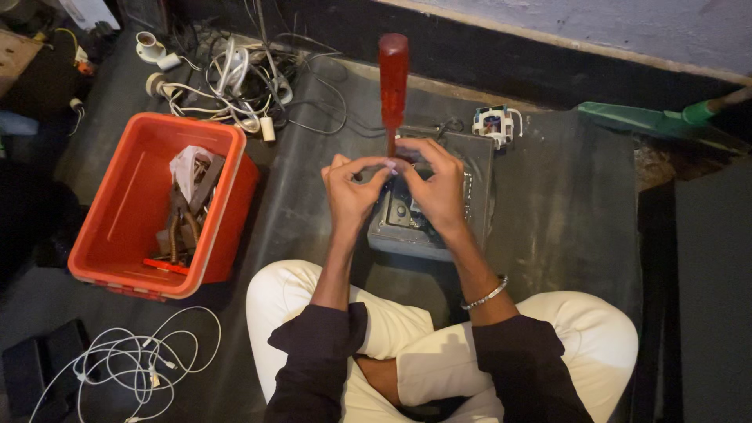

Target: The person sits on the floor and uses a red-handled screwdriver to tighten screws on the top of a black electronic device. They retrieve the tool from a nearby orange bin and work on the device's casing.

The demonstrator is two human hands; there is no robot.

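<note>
Right hand (440, 188) pinching red-handled screwdriver (393, 74) shaft upright over grey metal device (427, 227) mid-mat near far edge, left hand (350, 192) fingertips closed at tip, likely seating a screw; next probably needs steady downward twist, red crate (157, 204) at left.
</note>
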